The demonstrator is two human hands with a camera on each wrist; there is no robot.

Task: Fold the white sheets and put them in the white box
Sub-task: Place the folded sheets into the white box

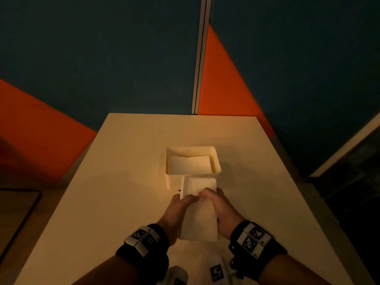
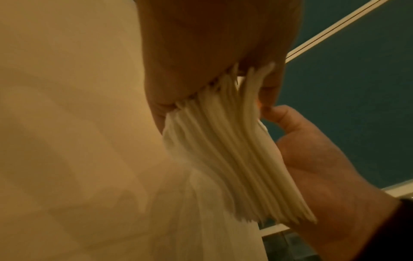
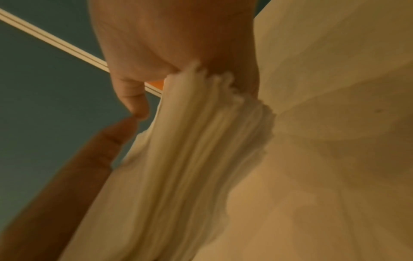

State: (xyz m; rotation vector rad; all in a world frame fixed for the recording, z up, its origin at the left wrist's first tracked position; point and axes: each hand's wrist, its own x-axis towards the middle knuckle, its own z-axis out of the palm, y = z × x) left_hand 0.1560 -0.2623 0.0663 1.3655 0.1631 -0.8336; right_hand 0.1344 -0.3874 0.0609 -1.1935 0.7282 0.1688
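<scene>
A thick stack of white sheets is held just above the table, its far end overlapping the near wall of the white box. My left hand grips the stack's left side and my right hand grips its right side, both thumbs on top near the far end. One folded white sheet lies flat inside the box. In the left wrist view the left hand pinches the layered sheet edges. In the right wrist view the right hand clamps the same stack.
The pale table reaches back to a blue and orange wall. A dark-framed flat panel lies off the table's left side. A small white marker-tagged device shows below the wrists at the near edge.
</scene>
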